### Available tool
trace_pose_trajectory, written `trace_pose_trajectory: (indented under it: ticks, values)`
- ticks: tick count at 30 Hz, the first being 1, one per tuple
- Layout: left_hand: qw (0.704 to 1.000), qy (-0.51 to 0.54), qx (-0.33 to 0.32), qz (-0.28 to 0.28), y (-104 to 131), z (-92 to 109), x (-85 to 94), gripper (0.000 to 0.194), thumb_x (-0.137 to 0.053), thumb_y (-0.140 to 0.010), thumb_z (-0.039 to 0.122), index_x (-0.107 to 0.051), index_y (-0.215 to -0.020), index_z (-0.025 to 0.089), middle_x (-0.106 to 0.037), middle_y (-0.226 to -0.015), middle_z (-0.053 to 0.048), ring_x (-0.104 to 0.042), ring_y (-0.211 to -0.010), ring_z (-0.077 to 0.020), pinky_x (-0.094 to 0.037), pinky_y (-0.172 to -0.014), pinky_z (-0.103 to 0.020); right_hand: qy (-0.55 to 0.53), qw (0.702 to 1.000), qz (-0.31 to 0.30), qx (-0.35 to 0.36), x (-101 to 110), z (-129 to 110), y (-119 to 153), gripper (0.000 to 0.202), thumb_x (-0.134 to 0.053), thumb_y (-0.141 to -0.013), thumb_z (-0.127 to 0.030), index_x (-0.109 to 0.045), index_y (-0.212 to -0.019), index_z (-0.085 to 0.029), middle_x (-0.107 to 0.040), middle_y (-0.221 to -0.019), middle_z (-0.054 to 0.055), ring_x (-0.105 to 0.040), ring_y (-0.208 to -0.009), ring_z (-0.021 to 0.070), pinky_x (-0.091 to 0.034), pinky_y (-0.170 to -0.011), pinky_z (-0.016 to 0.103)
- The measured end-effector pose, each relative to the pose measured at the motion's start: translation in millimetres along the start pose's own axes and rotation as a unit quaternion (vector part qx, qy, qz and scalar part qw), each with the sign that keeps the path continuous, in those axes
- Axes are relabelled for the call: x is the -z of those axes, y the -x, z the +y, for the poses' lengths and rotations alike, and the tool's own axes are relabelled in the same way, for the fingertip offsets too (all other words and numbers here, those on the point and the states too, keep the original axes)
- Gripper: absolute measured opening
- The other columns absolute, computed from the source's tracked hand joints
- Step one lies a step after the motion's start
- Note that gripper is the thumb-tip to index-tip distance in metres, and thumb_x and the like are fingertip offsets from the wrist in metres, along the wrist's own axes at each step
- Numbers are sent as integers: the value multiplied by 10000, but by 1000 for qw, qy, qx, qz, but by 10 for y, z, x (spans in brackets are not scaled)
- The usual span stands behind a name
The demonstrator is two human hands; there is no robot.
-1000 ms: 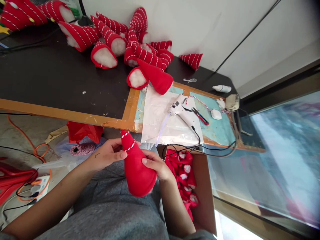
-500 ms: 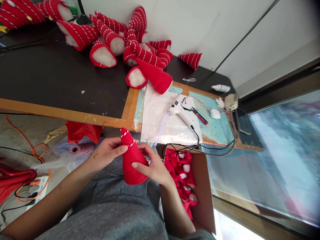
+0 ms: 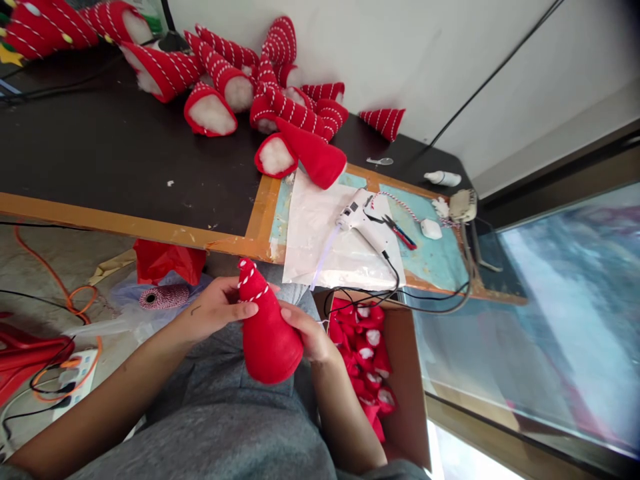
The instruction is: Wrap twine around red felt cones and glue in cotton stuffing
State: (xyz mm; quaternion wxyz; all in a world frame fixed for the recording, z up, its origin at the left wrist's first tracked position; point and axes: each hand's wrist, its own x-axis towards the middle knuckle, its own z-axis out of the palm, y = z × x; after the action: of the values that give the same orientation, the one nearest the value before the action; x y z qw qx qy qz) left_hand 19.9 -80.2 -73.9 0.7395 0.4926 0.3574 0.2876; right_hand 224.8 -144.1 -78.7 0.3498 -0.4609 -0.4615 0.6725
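A red felt cone is held over my lap, its tip up and its wide end toward me. Red-and-white twisted cord winds round its upper part. My left hand grips it near the tip, thumb across the front below the cord. On the other side, my right hand holds the cone's flank with the thumb in front; its other fingers are mostly hidden behind. A white glue gun lies on a white sheet at the table edge, beside red-handled pliers.
Several stuffed red cones with cord are piled at the back of the black table. A plain red cone lies in front of them. Below right stands a cardboard box of red pieces. A cord spool sits lower left.
The cone has turned a little in my hands, and its wide end has come lower and nearer. My right hand has shifted to the right along its side.
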Motion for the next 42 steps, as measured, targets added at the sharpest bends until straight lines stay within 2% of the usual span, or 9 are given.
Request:
trace_pose_trajectory:
  ticks: [3, 5, 13, 20, 23, 29, 32, 38, 42]
  values:
    - [996, -13, -17, 89, -11, 31, -16, 530, -920, -711, 618, -852, -1017, 190, -839, -1030, -130, -778, -977, -340, -633, -851, -386, 40, 998, 39, 31, 6, -68, 19, 613, -816, -809, -621, -654, -1282, -265, -717, -1210, 52, -675, -1076, 258, -541, -978, 397]
    - [994, -16, -30, 106, -18, 49, -12, 514, -932, -703, 606, -858, -1017, 206, -836, -1075, -130, -776, -1007, -352, -634, -885, -407, 62, 995, 70, 30, 3, -98, 16, 617, -920, -727, -525, -662, -1217, -254, -704, -1170, 40, -659, -1016, 234, -527, -956, 377]
    - [998, 38, -11, -44, -19, -25, 0, 721, -885, -704, 723, -835, -1164, 170, -825, -1065, -180, -772, -1053, -396, -643, -840, -407, -207, 975, -16, -82, 5, 32, -55, 559, -885, -691, -653, -788, -1022, -213, -757, -915, 30, -656, -756, 194, -531, -713, 308]
    - [993, 44, -32, 101, -66, -29, -58, 559, -958, -675, 600, -835, -1011, 171, -830, -1100, -151, -776, -1029, -345, -632, -886, -389, 33, 994, 89, 59, 17, -124, 12, 676, -862, -779, -589, -629, -1322, -261, -688, -1331, 70, -651, -1164, 269, -509, -1041, 403]
    - [991, 48, -36, 118, -81, -16, -50, 544, -960, -660, 621, -831, -959, 186, -835, -1059, -131, -780, -993, -329, -634, -856, -370, 84, 990, 102, 52, 26, -184, 38, 688, -922, -720, -500, -621, -1289, -255, -697, -1237, 55, -655, -1052, 247, -523, -957, 379]
    - [996, 70, -41, 37, -64, -99, -13, 554, -951, -658, 651, -834, -924, 179, -838, -1004, -134, -790, -941, -326, -633, -800, -360, -198, 978, 37, -45, 82, -10, -1, 554, -862, -717, -642, -757, -1041, -205, -760, -924, 45, -704, -848, 231, -552, -811, 340]
    - [996, 85, -27, 14, -58, -148, -21, 579, -947, -651, 670, -831, -900, 160, -837, -960, -146, -790, -888, -327, -637, -803, -396, -228, 970, 20, -80, 69, 66, -22, 603, -807, -721, -737, -771, -965, -186, -774, -867, 86, -736, -860, 282, -579, -843, 410]
    - [987, 94, -38, 124, -68, -95, -94, 526, -967, -654, 600, -826, -914, 165, -841, -960, -119, -788, -935, -327, -629, -864, -402, -81, 986, 120, 85, 22, -29, 56, 547, -652, -953, -668, -672, -1328, -271, -698, -1351, 74, -645, -1272, 286, -477, -1120, 420]
    - [985, 90, -41, 141, -51, -50, -89, 538, -960, -655, 617, -821, -912, 164, -840, -972, -120, -786, -931, -326, -628, -857, -400, 48, 983, 129, 122, -3, -96, 101, 629, -838, -845, -523, -602, -1384, -302, -684, -1351, 57, -644, -1221, 272, -496, -1067, 387]
